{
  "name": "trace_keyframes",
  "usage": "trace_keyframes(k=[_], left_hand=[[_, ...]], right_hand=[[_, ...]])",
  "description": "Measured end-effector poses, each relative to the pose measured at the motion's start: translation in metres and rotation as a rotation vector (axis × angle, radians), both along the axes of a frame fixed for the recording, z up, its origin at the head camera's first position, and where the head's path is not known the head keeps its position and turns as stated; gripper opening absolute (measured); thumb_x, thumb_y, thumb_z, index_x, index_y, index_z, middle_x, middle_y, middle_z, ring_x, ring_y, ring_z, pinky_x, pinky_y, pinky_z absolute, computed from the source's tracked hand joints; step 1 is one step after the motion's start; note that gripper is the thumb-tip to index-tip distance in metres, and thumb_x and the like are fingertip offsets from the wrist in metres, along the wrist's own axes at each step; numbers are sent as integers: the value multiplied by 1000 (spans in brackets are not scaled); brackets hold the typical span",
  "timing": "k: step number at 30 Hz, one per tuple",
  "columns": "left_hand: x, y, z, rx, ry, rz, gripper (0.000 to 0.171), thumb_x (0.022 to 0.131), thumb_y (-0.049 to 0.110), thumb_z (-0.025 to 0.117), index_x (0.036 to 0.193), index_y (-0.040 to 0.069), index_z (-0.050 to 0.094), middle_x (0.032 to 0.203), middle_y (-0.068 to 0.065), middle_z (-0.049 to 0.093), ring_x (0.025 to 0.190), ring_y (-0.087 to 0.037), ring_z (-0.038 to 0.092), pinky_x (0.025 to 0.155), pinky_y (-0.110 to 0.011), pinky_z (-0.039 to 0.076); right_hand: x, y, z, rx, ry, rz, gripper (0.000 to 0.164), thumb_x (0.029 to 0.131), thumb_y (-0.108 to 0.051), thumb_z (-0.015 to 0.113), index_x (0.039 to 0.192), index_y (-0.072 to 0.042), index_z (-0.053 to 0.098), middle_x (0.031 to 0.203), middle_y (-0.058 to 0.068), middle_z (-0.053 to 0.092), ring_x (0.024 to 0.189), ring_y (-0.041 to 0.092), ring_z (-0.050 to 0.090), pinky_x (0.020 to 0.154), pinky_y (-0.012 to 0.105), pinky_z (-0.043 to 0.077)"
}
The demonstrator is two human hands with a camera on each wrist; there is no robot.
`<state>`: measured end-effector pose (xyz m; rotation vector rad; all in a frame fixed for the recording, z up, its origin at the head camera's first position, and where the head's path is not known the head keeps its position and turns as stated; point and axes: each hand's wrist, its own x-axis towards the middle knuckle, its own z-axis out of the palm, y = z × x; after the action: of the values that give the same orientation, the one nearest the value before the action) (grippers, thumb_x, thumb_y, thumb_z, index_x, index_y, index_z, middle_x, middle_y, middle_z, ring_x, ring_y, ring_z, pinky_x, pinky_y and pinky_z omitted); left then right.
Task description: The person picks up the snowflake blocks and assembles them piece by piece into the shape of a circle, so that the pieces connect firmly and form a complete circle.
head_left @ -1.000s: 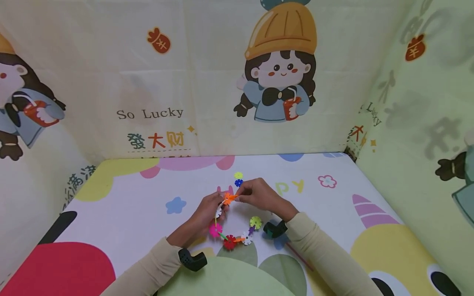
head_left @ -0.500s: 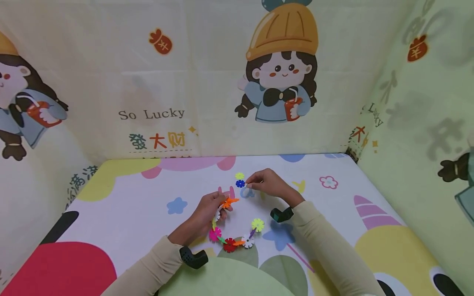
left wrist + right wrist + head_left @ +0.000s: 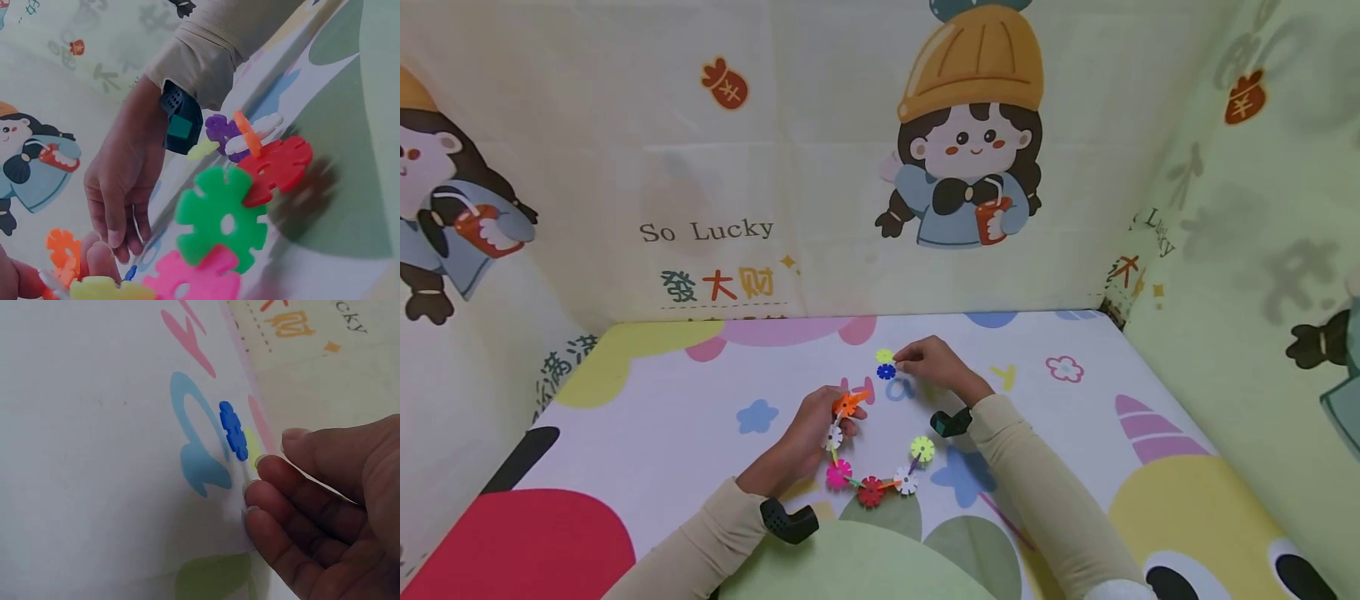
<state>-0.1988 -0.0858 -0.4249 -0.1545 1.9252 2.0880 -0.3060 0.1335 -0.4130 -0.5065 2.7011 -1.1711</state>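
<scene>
My left hand (image 3: 808, 429) holds the end of a curved chain of toothed plastic snowflake discs, at its orange disc (image 3: 847, 406). From there the chain curves through a white disc (image 3: 834, 437), a pink disc (image 3: 838, 474), a green disc (image 3: 219, 215), a red disc (image 3: 871, 492) and others to a yellow-green disc (image 3: 922, 449). Farther back, my right hand (image 3: 936, 365) is beside a loose blue disc (image 3: 233, 430) and a yellow disc (image 3: 885, 356). In the right wrist view its thumb stands apart from the fingers, with nothing between them. Whether a fingertip touches the yellow disc is unclear.
The tabletop cover (image 3: 715, 467) is printed with colourful shapes and letters. A printed cloth wall (image 3: 820, 208) rises behind the table, with another at the right side. Each wrist wears a black device (image 3: 951, 422).
My right hand has left the orange disc and moved back to the loose blue and yellow discs. My left hand keeps its hold on the chain and has shifted slightly left.
</scene>
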Motion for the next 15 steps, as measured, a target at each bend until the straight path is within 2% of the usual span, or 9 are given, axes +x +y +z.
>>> trace_keyframes(k=[6,9,15], left_hand=[[0,-2,1,45,-29,3,38,101,18,32,129,-1,48,84,-11,64,56,-16,55,59,-26,49],[0,-2,2,56,-47,-3,41,102,21,33,130,1,55,81,-9,61,53,-14,50,56,-25,47],[1,1,2,-44,-53,-32,39,104,30,43,125,1,59,77,-4,55,55,-14,47,63,-26,44]], right_hand=[[-4,-4,-5,18,-30,-37,19,93,-12,67,111,-6,73,108,4,68,100,21,60,91,36,49],[-7,-8,-7,22,-36,-34,20,93,-12,67,111,-6,73,106,4,68,99,21,59,90,35,49],[-9,-16,-10,80,-22,7,24,89,-12,71,112,-6,72,102,3,66,94,21,57,84,33,50]])
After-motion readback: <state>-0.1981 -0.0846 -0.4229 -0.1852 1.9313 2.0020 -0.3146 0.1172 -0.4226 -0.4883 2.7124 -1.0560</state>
